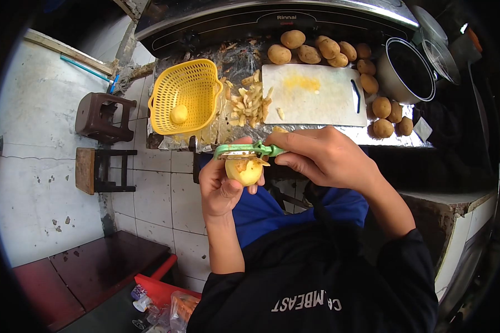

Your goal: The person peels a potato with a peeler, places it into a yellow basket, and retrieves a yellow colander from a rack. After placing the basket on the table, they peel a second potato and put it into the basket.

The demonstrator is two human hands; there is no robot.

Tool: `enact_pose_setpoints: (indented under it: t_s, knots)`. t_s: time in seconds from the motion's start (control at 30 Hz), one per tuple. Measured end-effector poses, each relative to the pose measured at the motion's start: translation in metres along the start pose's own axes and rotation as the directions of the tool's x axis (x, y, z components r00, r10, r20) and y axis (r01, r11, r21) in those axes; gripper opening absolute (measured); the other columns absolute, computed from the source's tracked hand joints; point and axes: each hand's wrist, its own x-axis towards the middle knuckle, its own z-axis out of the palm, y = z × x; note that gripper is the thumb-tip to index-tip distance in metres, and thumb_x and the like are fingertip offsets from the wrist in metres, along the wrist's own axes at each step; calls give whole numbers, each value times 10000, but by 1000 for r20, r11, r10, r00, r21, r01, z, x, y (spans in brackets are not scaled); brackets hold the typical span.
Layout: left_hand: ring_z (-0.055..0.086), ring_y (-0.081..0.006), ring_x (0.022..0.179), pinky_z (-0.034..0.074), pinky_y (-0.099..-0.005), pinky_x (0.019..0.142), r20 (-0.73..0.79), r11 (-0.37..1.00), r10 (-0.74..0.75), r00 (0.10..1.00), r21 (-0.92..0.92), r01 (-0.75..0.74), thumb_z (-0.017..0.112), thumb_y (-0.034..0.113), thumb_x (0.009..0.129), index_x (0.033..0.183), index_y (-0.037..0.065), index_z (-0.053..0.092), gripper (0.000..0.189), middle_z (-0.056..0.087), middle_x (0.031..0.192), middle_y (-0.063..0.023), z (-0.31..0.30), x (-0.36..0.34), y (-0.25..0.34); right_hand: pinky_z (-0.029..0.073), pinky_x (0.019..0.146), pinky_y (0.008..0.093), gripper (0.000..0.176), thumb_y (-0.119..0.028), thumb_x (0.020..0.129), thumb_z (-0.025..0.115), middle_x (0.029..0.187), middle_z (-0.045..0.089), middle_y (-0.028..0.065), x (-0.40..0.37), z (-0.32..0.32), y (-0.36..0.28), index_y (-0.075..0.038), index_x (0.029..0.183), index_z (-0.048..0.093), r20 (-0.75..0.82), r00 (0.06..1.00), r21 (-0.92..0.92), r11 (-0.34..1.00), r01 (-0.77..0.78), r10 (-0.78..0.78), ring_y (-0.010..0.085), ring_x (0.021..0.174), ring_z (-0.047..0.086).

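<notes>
A partly peeled potato (244,171) rests in my left hand (219,186), whose fingers wrap round its left side and underside. My right hand (330,155) is closed on the handle of a green peeler (241,150). The peeler's blade lies against the top of the potato, where some brown skin and a loose strip of peel show. Beyond my hands, a heap of peelings (250,104) lies between the yellow basket (164,75) and a white cutting board (316,108). One peeled potato (179,114) sits inside the basket.
Several unpeeled potatoes (308,54) lie behind and to the right of the board. A metal pot (391,75) stands at the back right, beside a glass lid (441,55). Brown stool (97,119) and wooden-topped stool (85,170) stand on the floor at left.
</notes>
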Motion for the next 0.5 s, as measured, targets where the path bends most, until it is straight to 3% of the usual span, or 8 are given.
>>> enact_pose_setpoints:
  t_s: [0.07,0.2,0.3,0.33,0.4,0.47,0.5]
  knots:
    - [617,-217,714,480,-260,551,42,998,-53,998,31,51,775,424,827,1413,-139,368,909,634,1082,-299,-10,5,-2,513,559,408,278,-201,902,670,744,672,146,8,0,7,-61,1140,636,30,999,25,1000,-13,13,328,638,665]
    - [619,-217,694,484,-259,553,22,997,-81,996,18,81,771,431,829,1378,-143,409,873,626,1081,-312,-18,16,-7,512,584,402,300,-195,898,672,774,673,136,20,0,25,-54,1161,638,70,998,34,999,-4,2,327,666,668]
    - [637,-231,711,500,-264,546,65,990,-100,993,110,92,763,442,831,1310,-136,464,808,612,1088,-330,-23,23,-14,516,615,400,330,-185,892,678,814,679,139,31,-4,42,-38,1185,638,133,991,-2,1000,-8,8,326,698,674]
    - [645,-200,758,528,-283,637,138,994,-104,985,41,99,749,347,869,1363,-117,441,744,634,1142,-282,-26,27,-15,521,628,401,331,-187,890,681,838,688,148,34,-5,48,-39,1182,641,165,986,-31,999,-11,16,332,719,680]
    - [651,-204,761,534,-286,639,94,996,-86,992,17,85,748,338,872,1354,-111,451,723,632,1144,-285,-30,34,-18,528,648,403,325,-193,896,679,862,697,164,41,-3,60,-36,1178,644,136,991,32,999,7,-11,347,747,684]
    - [654,-205,788,540,-288,663,102,996,-84,991,42,80,736,319,885,1394,-104,420,734,618,1176,-288,-34,42,-21,500,604,439,257,-203,916,654,727,657,186,47,1,69,-41,1115,641,72,997,56,998,-15,11,374,676,657]
    - [653,-203,809,539,-287,677,90,997,-71,993,25,69,724,302,897,1423,-97,389,740,609,1193,-288,-34,45,-25,498,610,445,249,-195,923,642,734,658,190,50,2,71,-38,1116,639,57,997,51,998,-45,42,380,690,657]
